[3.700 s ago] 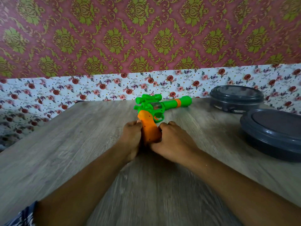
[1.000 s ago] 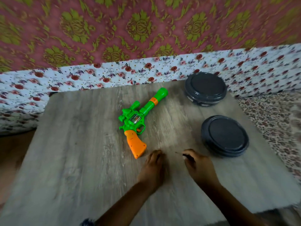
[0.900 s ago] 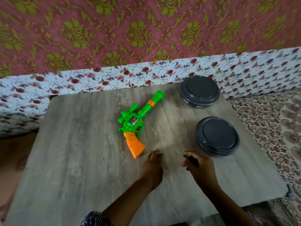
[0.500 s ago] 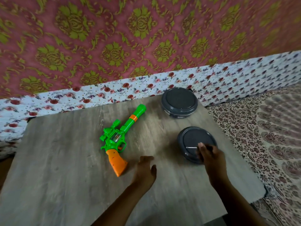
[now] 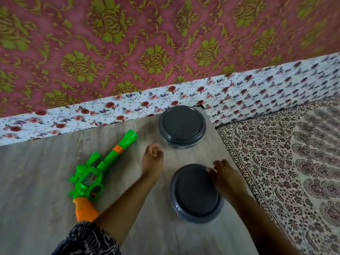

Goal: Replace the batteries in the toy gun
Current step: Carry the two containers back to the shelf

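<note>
Here, two lidded grey containers on desk, contents hidden; right hand fingering near lid rim, grip unclear; left hand fisted, contents unseen.

A grey wood-grain table fills the lower left; its right edge runs diagonally toward the bottom. Two round dark grey tubs with lids on stand on its right side; the far tub sits at the back corner, close to the wall; the near tub sits closer to the camera, just inside the right edge, apart from the far one. Behind the table a white floral band with red roses runs along the base of the wall; above it, pink wallpaper with green-gold damask motifs. To the right, lower than the table, lies a patterned cloth in brown and cream paisley.
</note>
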{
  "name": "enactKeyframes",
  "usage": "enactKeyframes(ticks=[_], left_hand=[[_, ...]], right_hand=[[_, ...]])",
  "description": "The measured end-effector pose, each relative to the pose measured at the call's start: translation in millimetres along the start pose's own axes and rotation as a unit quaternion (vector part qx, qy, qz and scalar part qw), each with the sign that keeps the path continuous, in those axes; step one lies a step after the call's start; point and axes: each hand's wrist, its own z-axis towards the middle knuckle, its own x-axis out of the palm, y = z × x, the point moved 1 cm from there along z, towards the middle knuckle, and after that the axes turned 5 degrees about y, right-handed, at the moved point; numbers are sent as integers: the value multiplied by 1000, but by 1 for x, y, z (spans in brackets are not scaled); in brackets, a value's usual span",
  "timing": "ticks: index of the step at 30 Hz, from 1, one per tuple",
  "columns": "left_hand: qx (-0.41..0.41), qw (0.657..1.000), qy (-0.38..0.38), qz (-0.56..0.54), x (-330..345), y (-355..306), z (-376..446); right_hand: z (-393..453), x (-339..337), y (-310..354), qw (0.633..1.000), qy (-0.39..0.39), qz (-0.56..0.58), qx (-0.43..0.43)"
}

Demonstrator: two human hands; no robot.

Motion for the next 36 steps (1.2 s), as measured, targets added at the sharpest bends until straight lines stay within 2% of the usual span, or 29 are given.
enactKeyframes(ticks=[2,5,8,10,17,22,28,36], left_hand=[[-65,996,34,-52,11,-4,16],[-173,962,55,-203,33,-17,37],[-217,927,69,-297,51,-26,46],[-226,919,71,-316,60,-27,51],[-209,909,0,-361,56,-27,55],[-171,907,-32,-384,27,-29,39],[-120,856,-39,-502,-59,-15,-6],[-93,856,-74,-502,-207,66,-94]], right_hand=[[6,7,-6,999,31,-22,12],[11,16,-17,999,53,-11,5],[13,21,-23,998,63,23,-18],[15,21,-28,997,65,43,-29],[20,24,-33,992,70,83,-58],[10,25,-28,988,86,115,-62],[-28,36,8,980,55,178,-63],[-105,74,87,976,22,203,-70]])
